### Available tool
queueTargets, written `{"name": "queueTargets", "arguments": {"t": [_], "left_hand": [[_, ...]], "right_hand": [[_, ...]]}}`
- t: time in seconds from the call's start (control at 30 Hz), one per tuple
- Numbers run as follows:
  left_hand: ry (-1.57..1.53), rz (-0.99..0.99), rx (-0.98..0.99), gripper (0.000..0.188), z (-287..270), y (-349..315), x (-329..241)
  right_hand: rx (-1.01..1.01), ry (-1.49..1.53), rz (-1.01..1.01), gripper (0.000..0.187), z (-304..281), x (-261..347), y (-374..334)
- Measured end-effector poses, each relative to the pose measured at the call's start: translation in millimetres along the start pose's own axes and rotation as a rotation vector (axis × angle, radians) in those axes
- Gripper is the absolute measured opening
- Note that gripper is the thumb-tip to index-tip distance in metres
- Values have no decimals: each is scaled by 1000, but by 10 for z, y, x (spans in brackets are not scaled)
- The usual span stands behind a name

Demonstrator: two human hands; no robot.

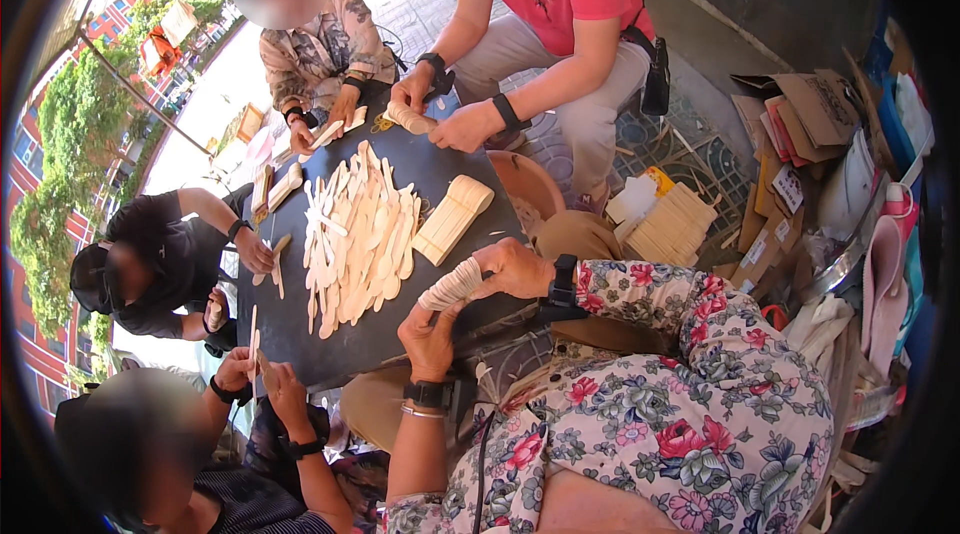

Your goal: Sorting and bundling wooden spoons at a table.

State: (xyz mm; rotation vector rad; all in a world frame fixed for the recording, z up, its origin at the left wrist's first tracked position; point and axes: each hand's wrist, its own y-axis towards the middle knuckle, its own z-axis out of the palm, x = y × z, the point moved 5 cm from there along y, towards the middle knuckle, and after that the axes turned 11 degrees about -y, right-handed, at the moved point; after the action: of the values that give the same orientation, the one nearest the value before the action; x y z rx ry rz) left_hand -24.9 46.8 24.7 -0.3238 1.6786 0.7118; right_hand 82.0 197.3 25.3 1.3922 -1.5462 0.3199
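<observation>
The left hand (430, 339) and right hand (515, 269) pinched a stacked bundle of pale flat wooden sticks (452, 284) between them at the dark round counter (300, 334) edge. Squaring the bundle seemed underway; next called for firm, even pressure.

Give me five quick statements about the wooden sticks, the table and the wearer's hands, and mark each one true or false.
1. Both hands, left hand and right hand, hold one bundle of wooden sticks. True.
2. The table top is white. False: it is dark.
3. A loose pile of sticks lies on the table. True.
4. The person's sleeve is plain black. False: it is floral.
5. A neat stack of sticks lies beside the pile. True.
</observation>
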Motion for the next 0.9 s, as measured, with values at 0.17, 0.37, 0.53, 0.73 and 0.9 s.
{"name": "queueTargets", "arguments": {"t": [0.17,0.37,0.53,0.73,0.9], "left_hand": [[70,-19,15,18,-36,-95,122],[65,56,-18,21,-23,34,-143],[-62,-30,-29,23,-40,-42,241],[-70,-49,-11,27,28,-79,187],[-225,-94,82,27,172,18,330]], "right_hand": [[10,30,18,33,79,-57,-70],[7,110,13,32,-59,182,51],[82,98,33,28,77,-33,-23],[73,82,54,28,89,-17,-48],[22,147,74,28,64,-142,-121]]}}
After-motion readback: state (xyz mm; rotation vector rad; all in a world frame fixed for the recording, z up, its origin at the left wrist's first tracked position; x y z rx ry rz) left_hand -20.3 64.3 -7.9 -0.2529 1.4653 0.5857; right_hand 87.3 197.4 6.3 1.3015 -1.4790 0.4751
